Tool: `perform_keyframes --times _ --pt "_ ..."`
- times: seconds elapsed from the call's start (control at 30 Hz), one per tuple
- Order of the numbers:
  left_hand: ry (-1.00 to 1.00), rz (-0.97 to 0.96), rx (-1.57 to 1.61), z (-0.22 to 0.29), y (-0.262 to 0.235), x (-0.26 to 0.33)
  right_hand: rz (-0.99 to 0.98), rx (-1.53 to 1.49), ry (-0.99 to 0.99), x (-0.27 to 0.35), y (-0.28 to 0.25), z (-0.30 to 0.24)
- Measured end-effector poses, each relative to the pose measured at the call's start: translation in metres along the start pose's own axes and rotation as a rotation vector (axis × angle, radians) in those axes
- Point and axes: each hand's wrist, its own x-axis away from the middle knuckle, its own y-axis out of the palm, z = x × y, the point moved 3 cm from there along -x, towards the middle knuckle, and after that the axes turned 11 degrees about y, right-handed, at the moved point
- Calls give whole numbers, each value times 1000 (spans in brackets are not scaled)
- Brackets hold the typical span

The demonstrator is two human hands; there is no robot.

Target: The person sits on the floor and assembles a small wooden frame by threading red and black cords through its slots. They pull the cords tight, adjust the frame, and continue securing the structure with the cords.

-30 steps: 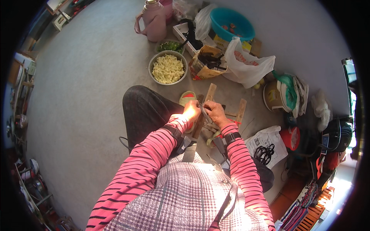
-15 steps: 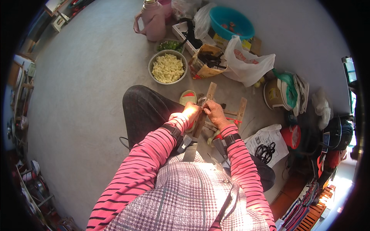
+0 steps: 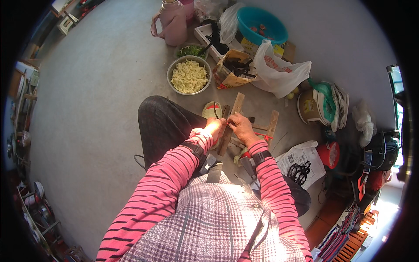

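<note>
My left hand point(image 3: 214, 126) is closed in a pinch, and a thin dark strip point(image 3: 215, 110) sticks up from its fingers. Close beside it, my right hand point(image 3: 241, 128) has its fingertips pressed together; what they grip is too small to make out. Both hands meet over a wooden frame point(image 3: 237, 104) of worn bars, which stands between my feet. A red tie point(image 3: 263, 136) is wrapped on its right side. Under the hands shows a light slipper point(image 3: 210, 110) with red on it.
Ahead stand a bowl of pale yellow shredded food point(image 3: 189, 76), a dish of greens point(image 3: 192, 50), a pink thermos jug point(image 3: 173, 22), a carton point(image 3: 234, 72), a white plastic bag point(image 3: 283, 72) and a blue basin point(image 3: 266, 22). Black cord loops point(image 3: 300, 173) lie on a printed sheet at right.
A pale curved piece seen above my fingers before no longer shows there; the thin dark strip now stands up from my left hand. Both hands have shifted slightly left.
</note>
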Motion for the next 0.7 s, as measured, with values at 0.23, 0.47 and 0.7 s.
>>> perform_keyframes --times 0.23,0.47,0.7 --pt "69 -22 -49 -5 -5 -3 -13 209 -172 -7 -1 -8" --pt "120 15 -84 -13 -7 -10 -4 361 -210 -9 4 -16" --pt "97 -27 -114 -13 -7 -14 52 151 28 6 1 -6"
